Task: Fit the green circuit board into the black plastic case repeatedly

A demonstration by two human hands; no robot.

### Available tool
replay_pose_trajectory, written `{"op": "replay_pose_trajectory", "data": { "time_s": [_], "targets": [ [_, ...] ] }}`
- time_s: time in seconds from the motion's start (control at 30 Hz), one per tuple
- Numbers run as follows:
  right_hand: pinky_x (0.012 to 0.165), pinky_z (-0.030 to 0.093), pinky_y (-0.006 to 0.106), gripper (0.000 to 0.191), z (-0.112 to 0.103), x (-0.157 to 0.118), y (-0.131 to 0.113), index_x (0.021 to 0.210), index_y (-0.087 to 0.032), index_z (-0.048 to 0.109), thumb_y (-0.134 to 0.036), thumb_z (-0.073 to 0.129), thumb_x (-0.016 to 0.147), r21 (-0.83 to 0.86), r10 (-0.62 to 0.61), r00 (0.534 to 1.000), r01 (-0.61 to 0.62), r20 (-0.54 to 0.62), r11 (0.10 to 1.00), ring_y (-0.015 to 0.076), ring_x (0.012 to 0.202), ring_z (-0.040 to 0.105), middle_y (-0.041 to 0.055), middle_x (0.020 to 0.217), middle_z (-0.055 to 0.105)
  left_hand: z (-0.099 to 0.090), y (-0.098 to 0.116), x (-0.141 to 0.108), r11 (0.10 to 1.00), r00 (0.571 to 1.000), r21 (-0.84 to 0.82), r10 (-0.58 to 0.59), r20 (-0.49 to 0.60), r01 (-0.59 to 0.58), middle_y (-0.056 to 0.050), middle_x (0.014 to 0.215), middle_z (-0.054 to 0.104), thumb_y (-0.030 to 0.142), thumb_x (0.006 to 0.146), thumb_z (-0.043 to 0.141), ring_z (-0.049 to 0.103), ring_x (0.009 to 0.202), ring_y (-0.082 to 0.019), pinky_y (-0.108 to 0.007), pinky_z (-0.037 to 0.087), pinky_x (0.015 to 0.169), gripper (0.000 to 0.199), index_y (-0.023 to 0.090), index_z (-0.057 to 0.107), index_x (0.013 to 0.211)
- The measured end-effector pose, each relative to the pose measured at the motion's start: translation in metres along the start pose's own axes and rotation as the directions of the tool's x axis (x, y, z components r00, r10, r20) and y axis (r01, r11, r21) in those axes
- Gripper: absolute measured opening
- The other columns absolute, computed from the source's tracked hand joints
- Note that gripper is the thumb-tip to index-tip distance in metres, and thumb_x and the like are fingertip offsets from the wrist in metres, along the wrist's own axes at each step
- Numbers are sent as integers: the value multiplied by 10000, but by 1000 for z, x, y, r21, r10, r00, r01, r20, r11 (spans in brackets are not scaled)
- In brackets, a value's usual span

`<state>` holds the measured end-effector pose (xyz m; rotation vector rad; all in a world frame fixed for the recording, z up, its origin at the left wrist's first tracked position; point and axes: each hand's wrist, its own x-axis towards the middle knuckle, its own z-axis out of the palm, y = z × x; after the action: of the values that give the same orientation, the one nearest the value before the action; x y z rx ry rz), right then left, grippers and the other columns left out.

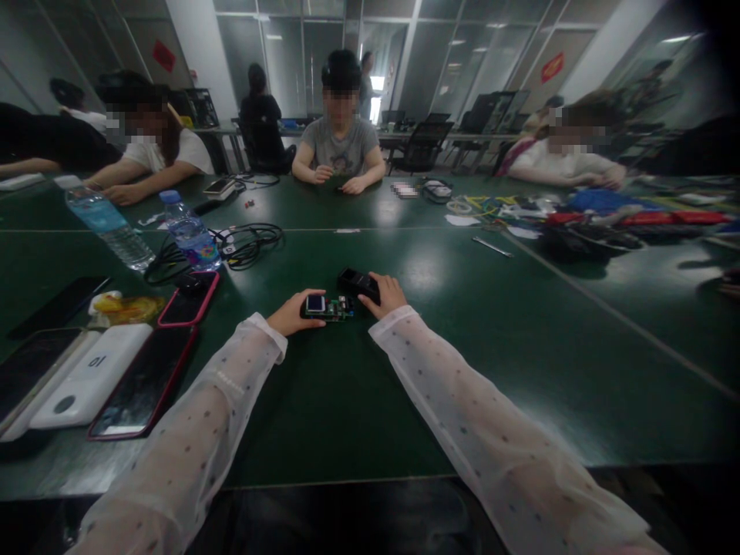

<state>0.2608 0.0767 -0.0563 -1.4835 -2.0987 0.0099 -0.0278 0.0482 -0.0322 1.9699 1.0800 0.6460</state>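
A green circuit board (pixel 334 310) with a small square screen sits between the thumb and fingers of my left hand (pixel 294 313), just above or on the green table (pixel 324 401). My right hand (pixel 386 294) is closed around the right end of a black plastic case (pixel 352 284), its thumb at the near side. The case lies slightly farther away than the board and close beside it. Whether the two parts touch, I cannot tell. White dotted sleeves cover both my forearms.
Left of me are phones (pixel 144 378), a white power bank (pixel 92 374), two water bottles (pixel 188 231) and coiled black cables (pixel 254 240). A wrench (pixel 492 247) lies to the right, before a heap of cables and bags (pixel 613 220). Several people sit around the table, one person (pixel 340 142) directly opposite.
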Motion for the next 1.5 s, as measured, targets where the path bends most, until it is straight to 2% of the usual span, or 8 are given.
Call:
{"op": "replay_pose_trajectory", "data": {
  "time_s": [0.3,0.53,0.63,0.77,0.97,1.3,1.4,1.5],
  "targets": [
    [927,451,572,492,3,2,-4,1208,-176,534,-388,630,775,205,51,993,-27,-110,978,359,1078,538,162,1115,586,0,0,-1,1000,1000,-9,4,7,-4,-145,1341,526,367,698,795,517,1241,-311,-563,336,1070,783,209,436,1376],
    [927,484,467,528,-9,-2,-30,1263,-215,473,-434,624,806,453,15,982,72,-186,889,289,1084,561,128,1193,570,2,-4,2,1000,1000,-25,16,-18,-16,-163,1317,550,350,670,818,541,1216,-317,-570,342,1066,798,185,447,1357],
    [911,490,453,514,-15,-7,-47,1260,-213,483,-405,632,807,425,-75,974,163,-216,890,282,1056,560,117,1141,581,4,-5,4,998,999,-56,28,-41,-30,-158,1263,588,313,646,833,568,1177,-321,-571,370,1045,772,173,475,1315],
    [909,496,456,498,-18,-13,-62,1263,-235,476,-371,630,810,430,-175,969,234,-171,872,276,1050,561,98,1123,584,7,-8,5,990,997,-124,59,-52,-65,-165,1233,604,284,626,840,572,1175,-321,-542,407,1028,764,145,482,1287],
    [899,503,463,493,-17,-17,-64,1268,-265,478,-368,636,812,458,-135,981,184,-139,870,276,1053,569,90,1123,581,8,-8,5,976,995,-198,82,-51,-91,-187,1313,559,254,610,852,522,1244,-335,-561,398,1030,861,173,420,1350],
    [898,504,450,471,-22,-16,-70,1252,-275,484,-408,620,822,496,-104,978,181,-179,849,268,1058,586,86,1165,587,8,-14,6,985,997,-156,67,-50,-74,-172,1255,597,294,634,845,551,1203,-335,-566,403,1025,798,160,470,1325],
    [876,511,437,469,-21,-17,-69,1243,-258,495,-381,633,812,489,-161,974,219,-158,845,267,1052,584,93,1139,595,10,-18,5,981,995,-178,73,-61,-83,-174,1331,550,304,626,848,517,1249,-339,-575,374,1049,930,190,370,1416],
    [863,515,440,475,-18,-18,-65,1237,-250,502,-360,651,800,468,-166,982,189,-90,863,267,1042,587,98,1136,599,8,-14,3,979,995,-182,80,-55,-89,-178,1451,434,308,599,859,411,1351,-340,-563,311,1102,1154,231,161,1514]
  ]
}}
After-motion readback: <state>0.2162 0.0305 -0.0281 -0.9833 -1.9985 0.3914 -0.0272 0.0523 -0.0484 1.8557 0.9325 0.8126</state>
